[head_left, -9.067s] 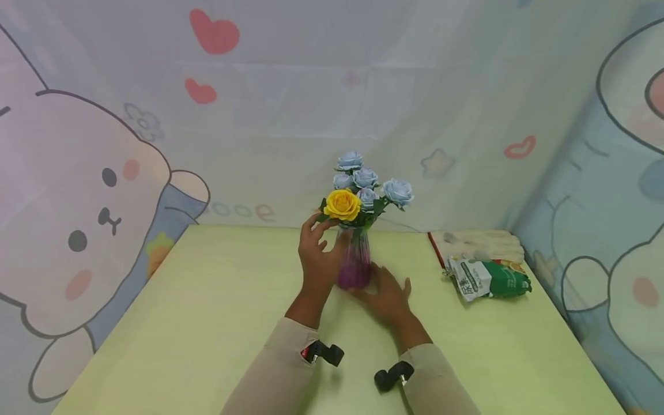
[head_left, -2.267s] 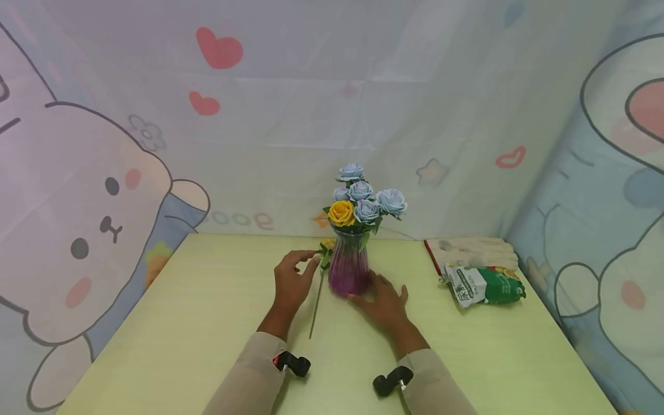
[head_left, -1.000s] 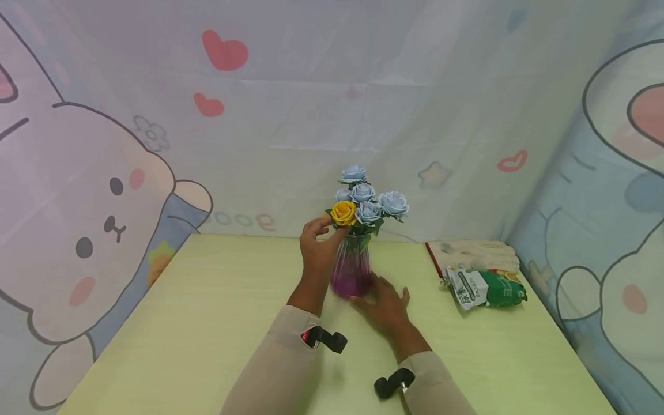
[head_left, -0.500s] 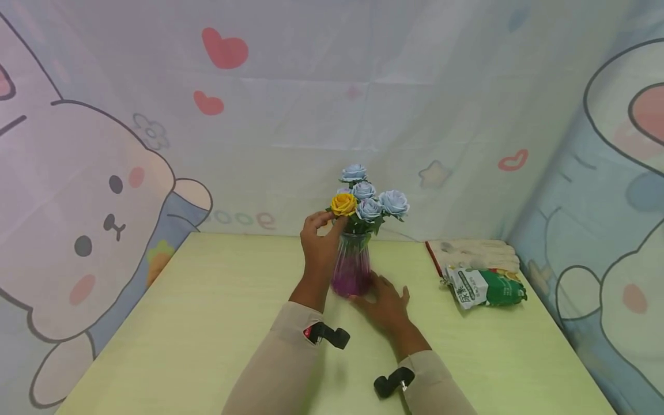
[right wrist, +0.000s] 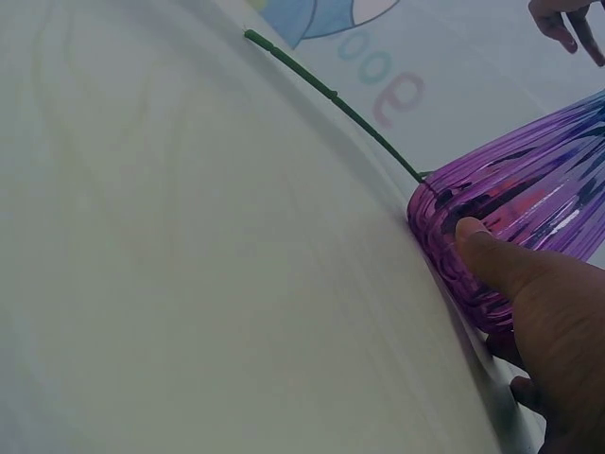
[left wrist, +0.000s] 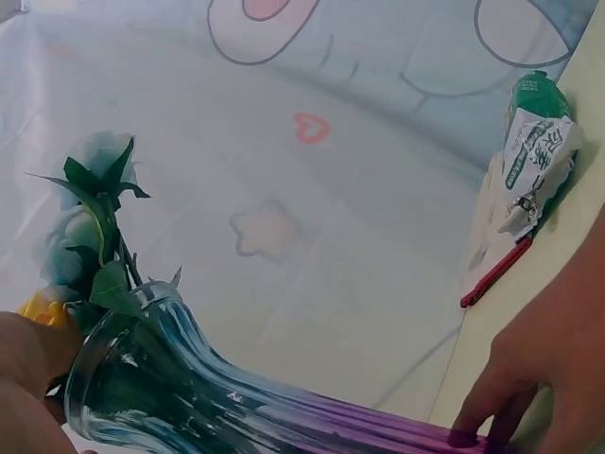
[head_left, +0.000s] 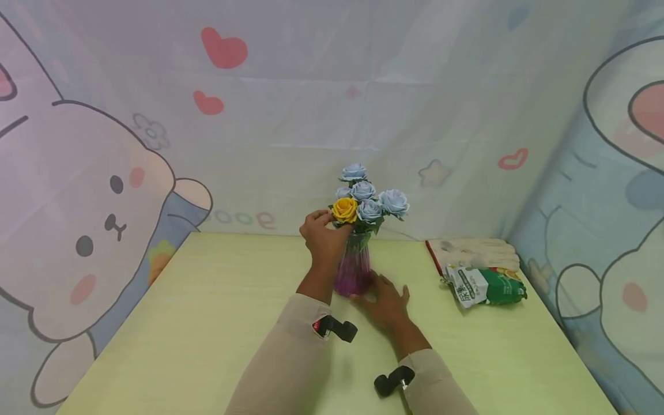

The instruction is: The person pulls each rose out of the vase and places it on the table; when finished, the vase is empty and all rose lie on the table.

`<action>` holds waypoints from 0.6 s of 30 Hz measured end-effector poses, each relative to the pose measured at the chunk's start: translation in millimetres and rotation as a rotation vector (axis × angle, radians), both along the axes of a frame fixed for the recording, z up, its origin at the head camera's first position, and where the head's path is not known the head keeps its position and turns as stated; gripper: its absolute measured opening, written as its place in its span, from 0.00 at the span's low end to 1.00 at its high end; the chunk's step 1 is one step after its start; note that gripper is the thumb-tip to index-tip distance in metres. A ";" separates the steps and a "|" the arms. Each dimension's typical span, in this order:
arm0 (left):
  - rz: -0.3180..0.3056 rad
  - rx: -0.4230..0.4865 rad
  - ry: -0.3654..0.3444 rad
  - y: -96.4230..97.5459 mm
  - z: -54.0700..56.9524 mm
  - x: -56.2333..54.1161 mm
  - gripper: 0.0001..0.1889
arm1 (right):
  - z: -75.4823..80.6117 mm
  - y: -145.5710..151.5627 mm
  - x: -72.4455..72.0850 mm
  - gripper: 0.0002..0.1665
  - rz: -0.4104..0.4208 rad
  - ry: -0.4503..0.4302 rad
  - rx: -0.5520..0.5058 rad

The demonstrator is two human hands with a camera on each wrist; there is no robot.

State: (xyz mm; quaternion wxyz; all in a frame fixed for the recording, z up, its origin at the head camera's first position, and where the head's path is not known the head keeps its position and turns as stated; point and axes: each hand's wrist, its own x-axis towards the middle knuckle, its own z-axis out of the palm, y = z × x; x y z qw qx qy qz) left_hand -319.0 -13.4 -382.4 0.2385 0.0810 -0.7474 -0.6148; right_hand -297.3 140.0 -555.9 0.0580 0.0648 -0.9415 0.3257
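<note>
A clear vase with a purple base (head_left: pixel 355 272) stands on the table, holding several light blue roses (head_left: pixel 393 203) and a yellow rose (head_left: pixel 344 210) at its front left. My left hand (head_left: pixel 325 243) pinches the yellow rose just under its bloom, at the vase's mouth; in the left wrist view only its petals (left wrist: pixel 43 307) show past the fingers. Low on the vase, my right hand (head_left: pixel 386 301) grips the base, thumb in front in the right wrist view. There, a bare green stem (right wrist: pixel 331 95) reaches out from behind the base; its other end is hidden.
On the pale yellow-green table (head_left: pixel 223 311), a green and white packet (head_left: pixel 487 286) lies at the right. Behind it are a pale glove (head_left: pixel 477 253) and a thin red stick-like strip (head_left: pixel 434 257). A cartoon-printed cloth (head_left: pixel 290 115) hangs close behind the table.
My left hand has moved from a loose yellow rose beside the vase up to the one at its mouth. That bloom rose, then sank slightly and shifted right. My right hand stays put.
</note>
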 end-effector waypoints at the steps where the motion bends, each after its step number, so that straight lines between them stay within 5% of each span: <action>1: 0.020 -0.005 -0.002 1.8 0.5 -0.5 0.12 | -0.1 0.3 0.2 0.55 0.000 0.000 0.003; 7: 0.094 -0.006 0.170 2.6 -4.7 -4.7 0.09 | 1.1 0.8 1.4 0.55 0.010 -0.001 -0.007; 13: 0.080 0.049 0.382 -7.1 -3.7 -5.1 0.09 | 2.3 0.8 1.3 0.55 0.006 -0.008 0.001; 18: 0.046 0.032 0.397 -16.6 5.2 -3.3 0.09 | 0.3 1.8 -1.1 0.55 0.002 -0.018 0.010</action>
